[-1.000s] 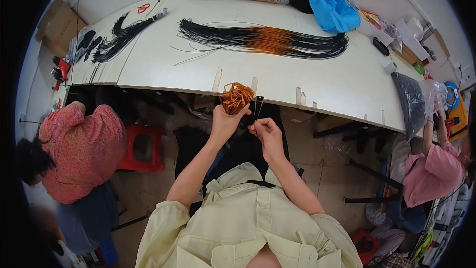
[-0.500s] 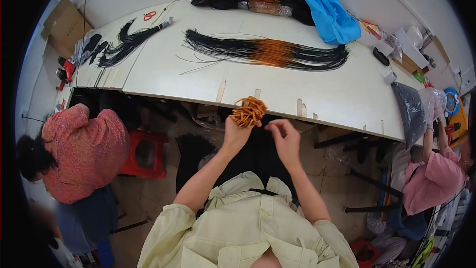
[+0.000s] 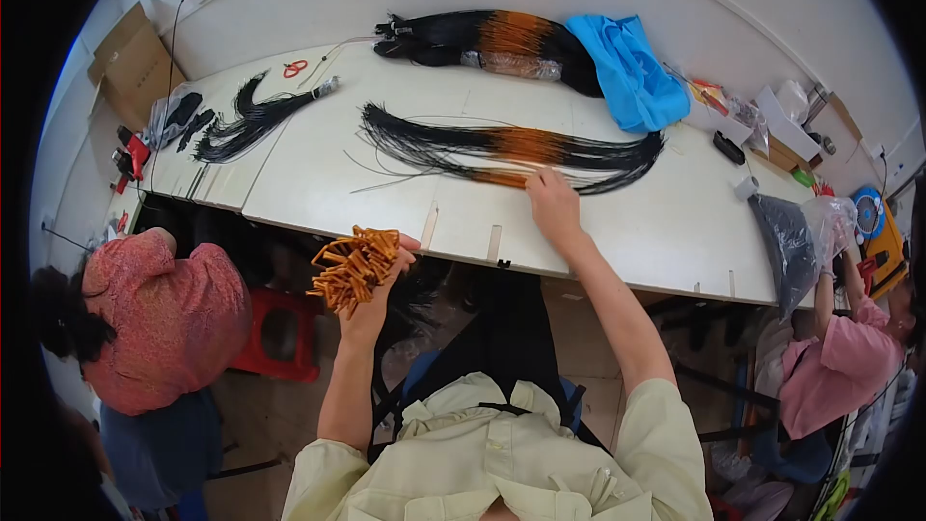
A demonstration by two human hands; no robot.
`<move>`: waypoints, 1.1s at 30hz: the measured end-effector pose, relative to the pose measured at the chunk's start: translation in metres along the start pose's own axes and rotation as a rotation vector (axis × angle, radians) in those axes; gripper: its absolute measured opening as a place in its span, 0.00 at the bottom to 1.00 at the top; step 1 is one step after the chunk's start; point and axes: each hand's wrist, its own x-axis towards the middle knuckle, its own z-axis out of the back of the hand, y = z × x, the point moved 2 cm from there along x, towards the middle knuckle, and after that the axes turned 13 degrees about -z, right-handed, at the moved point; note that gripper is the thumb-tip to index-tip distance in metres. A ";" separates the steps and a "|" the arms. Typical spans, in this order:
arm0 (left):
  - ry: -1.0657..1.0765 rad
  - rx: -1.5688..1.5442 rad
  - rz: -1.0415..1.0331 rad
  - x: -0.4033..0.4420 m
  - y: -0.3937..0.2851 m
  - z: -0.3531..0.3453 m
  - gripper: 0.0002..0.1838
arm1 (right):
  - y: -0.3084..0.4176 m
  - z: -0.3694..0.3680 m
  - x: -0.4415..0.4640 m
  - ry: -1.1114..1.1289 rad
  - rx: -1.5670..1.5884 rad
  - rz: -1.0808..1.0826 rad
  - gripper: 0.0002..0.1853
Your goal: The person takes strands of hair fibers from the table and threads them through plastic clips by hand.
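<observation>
My left hand [image 3: 374, 314] is closed around a bunch of orange wires [image 3: 355, 268], held up just off the table's front edge. The bunch's orange bends and loops stick out above my fist; dark strands show below and to the right. My right hand [image 3: 555, 207] reaches over the table, fingers closed on strands at the near side of a long bundle of black wires [image 3: 608, 150]. This bundle lies across the table and has an orange band [image 3: 526, 145] in its middle. My right fingertips are partly hidden against the strands.
Behind lies a thicker black-and-orange bundle [image 3: 449, 37] beside a blue cloth [image 3: 632, 77]. At left are a shorter black bundle [image 3: 256, 121], red-handled scissors [image 3: 294, 68] and a red tool [image 3: 135, 154]. People sit at both sides; a red stool [image 3: 280, 367] stands at left.
My left hand has moved left with the orange wires. My right hand has gone from beside it, forward over the table, and taken hold of strands in the long bundle.
</observation>
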 end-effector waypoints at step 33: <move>0.330 0.093 0.155 0.035 0.025 -0.007 0.07 | 0.008 0.120 -0.061 0.661 0.732 -0.307 0.02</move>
